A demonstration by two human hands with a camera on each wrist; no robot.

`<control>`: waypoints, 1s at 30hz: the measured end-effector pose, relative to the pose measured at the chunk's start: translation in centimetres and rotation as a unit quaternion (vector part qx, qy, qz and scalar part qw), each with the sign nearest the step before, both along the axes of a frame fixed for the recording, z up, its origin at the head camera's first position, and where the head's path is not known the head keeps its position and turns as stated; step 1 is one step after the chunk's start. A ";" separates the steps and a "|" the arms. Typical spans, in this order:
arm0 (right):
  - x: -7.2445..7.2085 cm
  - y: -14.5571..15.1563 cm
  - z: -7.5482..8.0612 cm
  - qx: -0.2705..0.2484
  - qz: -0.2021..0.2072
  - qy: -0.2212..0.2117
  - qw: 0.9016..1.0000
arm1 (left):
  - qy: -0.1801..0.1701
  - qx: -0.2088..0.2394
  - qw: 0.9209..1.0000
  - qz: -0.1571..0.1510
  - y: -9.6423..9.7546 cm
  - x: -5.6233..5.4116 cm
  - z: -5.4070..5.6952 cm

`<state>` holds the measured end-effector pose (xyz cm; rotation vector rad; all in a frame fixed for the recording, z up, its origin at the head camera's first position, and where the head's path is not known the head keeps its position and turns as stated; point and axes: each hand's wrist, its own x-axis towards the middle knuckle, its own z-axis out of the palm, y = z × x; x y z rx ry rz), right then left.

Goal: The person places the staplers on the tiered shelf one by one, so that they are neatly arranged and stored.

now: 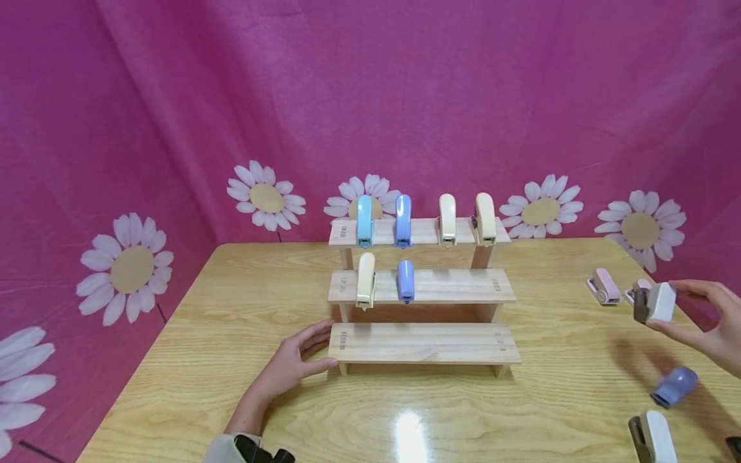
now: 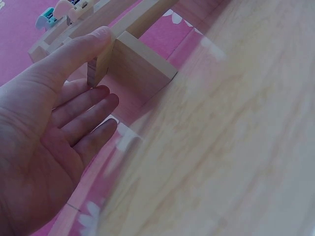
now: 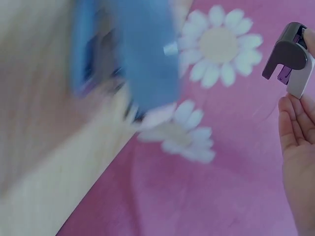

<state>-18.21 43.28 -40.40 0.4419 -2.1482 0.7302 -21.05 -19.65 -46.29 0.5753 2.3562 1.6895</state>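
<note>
My right hand [image 1: 714, 325] pinches a white and dark grey stapler [image 1: 661, 302] between thumb and fingers, raised over the right side of the table. The right wrist view shows this stapler [image 3: 293, 59] at its right edge, with fingertips at its white end. My left hand [image 1: 295, 360] holds the left end of the lowest board of a three-step wooden stand [image 1: 422, 344], thumb at the front edge and fingers toward the back. In the left wrist view, the thumb lies against the board [image 2: 101, 64]. Light blue, blue and cream staplers [image 1: 448, 218] stand on the top step; a cream stapler [image 1: 366, 280] and a blue-violet stapler [image 1: 406, 281] on the middle one.
On the table's right lie a pink stapler [image 1: 604, 286], another pink one [image 1: 639, 287] partly behind the held stapler, a violet-blue stapler [image 1: 674, 386] and a white and grey stapler [image 1: 654, 437]. A pink flowered curtain [image 1: 405, 96] hangs behind the table [image 1: 260, 276].
</note>
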 end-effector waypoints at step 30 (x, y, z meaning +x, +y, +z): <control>-4.2 -14.3 5.5 0.092 0.145 0.003 0.985 | -0.002 0.005 1.000 0.001 0.0 0.1 0.0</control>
